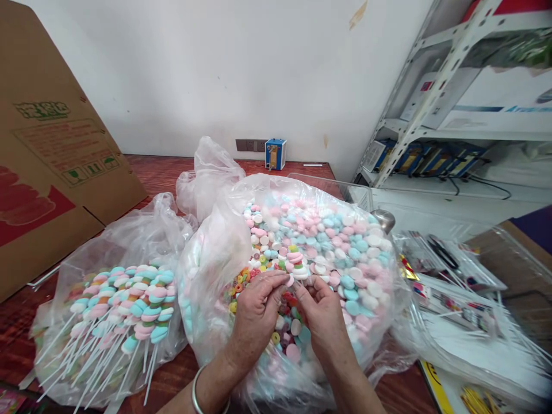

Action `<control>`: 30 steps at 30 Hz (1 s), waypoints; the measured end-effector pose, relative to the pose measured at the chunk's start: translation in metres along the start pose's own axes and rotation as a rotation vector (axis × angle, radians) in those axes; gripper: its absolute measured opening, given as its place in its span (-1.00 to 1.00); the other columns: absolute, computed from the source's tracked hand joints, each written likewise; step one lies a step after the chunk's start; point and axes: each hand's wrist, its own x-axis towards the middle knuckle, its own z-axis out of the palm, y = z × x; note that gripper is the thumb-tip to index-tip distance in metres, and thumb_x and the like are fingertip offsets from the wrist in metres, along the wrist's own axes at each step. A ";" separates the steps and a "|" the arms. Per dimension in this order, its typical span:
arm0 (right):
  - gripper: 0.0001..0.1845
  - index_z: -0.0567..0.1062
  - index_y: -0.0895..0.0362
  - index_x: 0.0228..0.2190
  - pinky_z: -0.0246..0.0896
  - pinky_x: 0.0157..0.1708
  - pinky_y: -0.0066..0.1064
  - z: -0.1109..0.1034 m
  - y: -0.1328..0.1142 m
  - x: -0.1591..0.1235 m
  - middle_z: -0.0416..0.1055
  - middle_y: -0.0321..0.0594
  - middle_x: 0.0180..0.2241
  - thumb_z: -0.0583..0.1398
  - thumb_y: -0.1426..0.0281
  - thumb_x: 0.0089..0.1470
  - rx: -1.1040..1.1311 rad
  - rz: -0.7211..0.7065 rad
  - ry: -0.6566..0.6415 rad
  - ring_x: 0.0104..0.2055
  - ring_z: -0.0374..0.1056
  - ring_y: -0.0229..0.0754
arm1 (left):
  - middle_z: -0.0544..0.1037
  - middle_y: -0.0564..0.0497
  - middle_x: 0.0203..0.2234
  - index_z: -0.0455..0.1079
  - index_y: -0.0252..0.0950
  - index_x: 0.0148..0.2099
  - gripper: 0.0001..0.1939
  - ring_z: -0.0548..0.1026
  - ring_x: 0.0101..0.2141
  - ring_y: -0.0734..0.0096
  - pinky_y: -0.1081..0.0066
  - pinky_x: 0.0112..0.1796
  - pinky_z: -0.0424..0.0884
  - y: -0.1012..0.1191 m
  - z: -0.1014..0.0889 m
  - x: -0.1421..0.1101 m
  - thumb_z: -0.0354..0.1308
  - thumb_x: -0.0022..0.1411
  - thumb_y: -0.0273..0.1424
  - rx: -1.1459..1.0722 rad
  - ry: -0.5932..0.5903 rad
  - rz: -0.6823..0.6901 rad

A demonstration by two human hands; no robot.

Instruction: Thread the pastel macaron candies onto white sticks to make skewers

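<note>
Over a big clear plastic bag (pixel 215 247) full of pink, blue and white marshmallows (pixel 340 236), both my hands are close together. A short stack of marshmallows and gummy rings on a skewer (pixel 295 259) points away from me; its stick is mostly hidden by my fingers. My right hand (pixel 323 316) is closed round the lower end of this skewer. Beside it, my left hand (pixel 259 305) pinches a small pink-and-white marshmallow (pixel 290 280) between thumb and fingers. Colourful gummy rings (pixel 245 279) lie in the bag just beyond my left hand.
Left, many marshmallow skewers (pixel 125 299) with white sticks lie on a plastic bag. A cardboard box (pixel 52 126) stands behind them. At right are a tray of white sticks (pixel 470 351) and packets, with a metal shelf (pixel 431 109) behind. A blue device (pixel 276 154) sits by the wall.
</note>
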 end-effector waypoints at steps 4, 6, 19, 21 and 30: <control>-0.63 0.47 0.11 -0.38 -0.04 -0.65 -0.56 0.001 0.001 -0.003 0.20 -0.49 -0.64 0.34 0.07 0.06 0.053 0.031 -0.021 -0.64 0.02 -0.40 | 0.66 -0.05 -0.22 0.62 -0.19 -0.20 -0.82 0.60 -0.16 0.28 0.28 -0.07 0.51 0.003 -0.001 0.002 0.20 0.27 -0.51 -0.030 0.041 -0.005; -0.63 0.49 0.11 -0.33 -0.04 -0.65 -0.57 0.001 0.000 -0.005 0.23 -0.48 -0.61 0.37 0.09 0.03 0.094 0.032 -0.033 -0.63 0.03 -0.41 | 0.65 -0.06 -0.22 0.63 -0.17 -0.23 -0.84 0.59 -0.14 0.25 0.28 -0.06 0.50 0.006 -0.001 0.001 0.22 0.26 -0.50 -0.026 0.023 -0.041; -0.67 0.52 0.09 -0.22 -0.02 -0.63 -0.61 -0.002 -0.015 -0.011 0.30 -0.44 -0.53 0.38 0.20 0.03 0.265 0.020 -0.112 -0.60 0.08 -0.42 | 0.62 -0.09 -0.08 0.56 -0.18 0.03 -0.66 0.54 -0.02 0.20 0.29 0.01 0.46 0.014 0.001 0.004 0.34 0.18 -0.32 -0.460 -0.065 -0.467; -0.68 0.51 0.11 -0.25 -0.13 -0.66 -0.60 -0.003 -0.012 -0.012 0.23 -0.47 -0.57 0.37 0.18 0.04 0.259 0.019 -0.115 -0.63 -0.03 -0.44 | 0.63 -0.10 -0.08 0.60 -0.19 -0.02 -0.71 0.53 0.00 0.18 0.28 0.04 0.43 0.015 0.001 0.004 0.31 0.21 -0.30 -0.455 -0.109 -0.429; -0.68 0.56 0.05 -0.21 -0.06 -0.61 -0.59 -0.003 -0.005 -0.014 0.42 -0.37 -0.44 0.41 0.21 -0.01 0.231 0.014 -0.076 -0.56 0.04 -0.41 | 0.66 -0.12 -0.13 0.58 -0.24 -0.01 -0.62 0.61 -0.12 0.20 0.25 -0.02 0.50 0.015 0.005 0.001 0.41 0.10 -0.29 -0.636 -0.145 -0.567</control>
